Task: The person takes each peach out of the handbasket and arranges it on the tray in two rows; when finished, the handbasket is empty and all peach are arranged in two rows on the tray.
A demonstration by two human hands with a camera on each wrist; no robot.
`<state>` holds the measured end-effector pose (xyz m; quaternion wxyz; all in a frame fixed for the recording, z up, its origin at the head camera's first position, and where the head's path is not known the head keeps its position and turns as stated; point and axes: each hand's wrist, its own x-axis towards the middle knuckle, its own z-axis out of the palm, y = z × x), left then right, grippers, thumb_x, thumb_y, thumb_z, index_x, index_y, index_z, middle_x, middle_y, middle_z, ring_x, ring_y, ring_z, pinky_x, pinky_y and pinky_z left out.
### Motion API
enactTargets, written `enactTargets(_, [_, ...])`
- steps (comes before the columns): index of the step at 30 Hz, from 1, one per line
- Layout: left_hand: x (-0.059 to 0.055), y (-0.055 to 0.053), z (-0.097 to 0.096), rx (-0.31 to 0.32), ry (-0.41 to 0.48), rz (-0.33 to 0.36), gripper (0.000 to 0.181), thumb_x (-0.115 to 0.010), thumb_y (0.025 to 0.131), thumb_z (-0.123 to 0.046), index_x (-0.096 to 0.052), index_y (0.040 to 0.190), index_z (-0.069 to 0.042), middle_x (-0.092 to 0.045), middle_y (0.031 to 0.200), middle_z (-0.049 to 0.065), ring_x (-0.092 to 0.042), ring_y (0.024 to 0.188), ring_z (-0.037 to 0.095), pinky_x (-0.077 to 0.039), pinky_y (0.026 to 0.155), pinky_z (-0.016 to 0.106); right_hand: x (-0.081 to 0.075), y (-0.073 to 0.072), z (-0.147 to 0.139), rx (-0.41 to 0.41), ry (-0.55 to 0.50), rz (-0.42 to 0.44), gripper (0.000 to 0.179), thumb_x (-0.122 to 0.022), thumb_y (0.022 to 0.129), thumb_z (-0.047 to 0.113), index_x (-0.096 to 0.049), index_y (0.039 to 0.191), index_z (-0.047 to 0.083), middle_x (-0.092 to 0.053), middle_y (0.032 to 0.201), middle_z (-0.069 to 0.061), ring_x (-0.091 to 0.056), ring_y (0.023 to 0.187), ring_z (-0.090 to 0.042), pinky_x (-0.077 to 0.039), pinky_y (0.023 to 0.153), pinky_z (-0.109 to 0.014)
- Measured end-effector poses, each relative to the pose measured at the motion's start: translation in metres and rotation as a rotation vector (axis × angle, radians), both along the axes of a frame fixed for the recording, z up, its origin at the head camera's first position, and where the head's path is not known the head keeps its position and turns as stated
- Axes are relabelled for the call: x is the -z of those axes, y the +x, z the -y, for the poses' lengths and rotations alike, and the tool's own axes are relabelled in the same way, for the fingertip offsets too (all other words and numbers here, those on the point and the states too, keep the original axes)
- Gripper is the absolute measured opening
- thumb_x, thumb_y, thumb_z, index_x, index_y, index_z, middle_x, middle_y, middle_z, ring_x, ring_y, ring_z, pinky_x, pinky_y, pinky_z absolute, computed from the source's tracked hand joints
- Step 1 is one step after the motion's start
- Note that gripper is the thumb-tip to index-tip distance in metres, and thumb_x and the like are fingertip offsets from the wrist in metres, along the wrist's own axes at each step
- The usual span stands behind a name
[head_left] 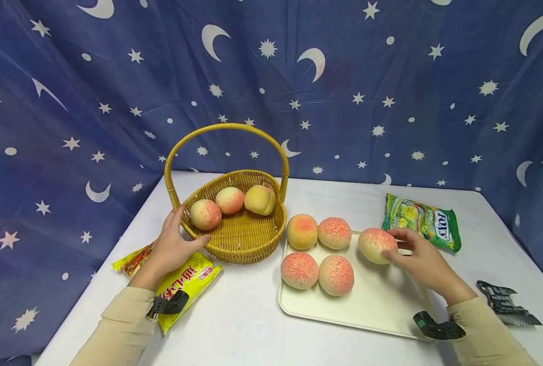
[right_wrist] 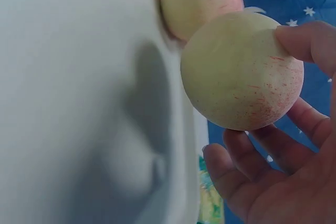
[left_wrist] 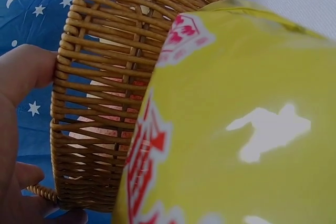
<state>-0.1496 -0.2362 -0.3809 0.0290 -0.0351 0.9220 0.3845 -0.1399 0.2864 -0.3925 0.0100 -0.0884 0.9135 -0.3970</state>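
Note:
My right hand (head_left: 419,259) pinches a pink-speckled peach (head_left: 377,246) between thumb and fingers, over the cream tray (head_left: 381,310). In the right wrist view that peach (right_wrist: 239,72) is lifted, its shadow on the tray. Several other peaches (head_left: 337,275) sit at the tray's left end. With my left hand (head_left: 175,244) I grip the rim of the wicker basket (head_left: 239,249), near the foot of its tall handle. Two pink-speckled peaches (head_left: 205,214) and a yellow peach (head_left: 259,200) lie inside. The left wrist view shows the thumb on the basket's rim (left_wrist: 60,77).
A yellow food packet (head_left: 186,282) lies under my left forearm, close to the basket. Behind the tray's right end is a green Foxs packet (head_left: 424,221). A black packet (head_left: 506,305) rests to the right of my right wrist. Starry blue cloth (head_left: 344,101) hangs behind the table.

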Motion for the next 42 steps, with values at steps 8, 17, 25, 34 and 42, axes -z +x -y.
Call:
enactTargets(8, [0.000, 0.001, 0.001, 0.013, -0.015, 0.017, 0.114, -0.074, 0.087, -0.049, 0.003, 0.162, -0.012, 0.006, 0.164, 0.025, -0.009, 0.144, 0.055, -0.017, 0.109, 0.073, 0.009, -0.012, -0.002, 0.027, -0.002, 0.062, 0.064, -0.069, 0.096, 0.033, -0.045, 0.141, -0.007, -0.049, 0.138, -0.029, -0.050, 0.123, -0.048, -0.042, 0.098, -0.062])
enactTargets(17, [-0.001, 0.001, 0.003, 0.032, 0.020, 0.008, 0.112, -0.075, 0.087, -0.047, 0.001, 0.162, -0.013, 0.005, 0.164, 0.023, -0.009, 0.146, 0.051, -0.017, 0.109, 0.072, 0.014, -0.026, 0.003, 0.014, -0.014, 0.089, 0.064, -0.068, 0.097, 0.033, -0.045, 0.141, -0.007, -0.050, 0.138, -0.029, -0.050, 0.124, -0.047, -0.043, 0.100, -0.060])
enactTargets(25, [0.001, 0.000, 0.003, 0.043, 0.016, 0.010, 0.111, -0.073, 0.089, -0.047, 0.004, 0.162, -0.014, 0.008, 0.164, 0.023, -0.008, 0.145, 0.054, -0.017, 0.108, 0.074, 0.015, -0.030, 0.003, -0.015, -0.029, 0.104, 0.074, -0.067, 0.098, 0.033, -0.035, 0.149, -0.010, -0.043, 0.145, -0.031, -0.047, 0.127, -0.048, -0.043, 0.099, -0.059])
enactTargets(34, [0.003, 0.001, 0.000, 0.021, 0.003, -0.035, 0.111, -0.072, 0.089, -0.050, 0.002, 0.162, -0.010, 0.008, 0.164, 0.024, -0.008, 0.145, 0.053, -0.017, 0.109, 0.072, 0.020, -0.033, 0.006, -0.012, -0.019, 0.081, 0.083, -0.078, 0.089, 0.032, -0.036, 0.147, -0.010, -0.046, 0.142, -0.031, -0.048, 0.125, -0.048, -0.040, 0.100, -0.060])
enactTargets(42, [0.002, 0.000, -0.001, 0.022, 0.014, -0.029, 0.110, -0.073, 0.090, -0.045, 0.003, 0.162, -0.010, 0.010, 0.164, 0.023, -0.006, 0.146, 0.053, -0.016, 0.109, 0.072, 0.019, -0.037, 0.003, -0.035, -0.025, 0.093, 0.081, -0.076, 0.091, 0.031, -0.035, 0.147, -0.011, -0.045, 0.143, -0.033, -0.045, 0.129, -0.051, -0.038, 0.103, -0.063])
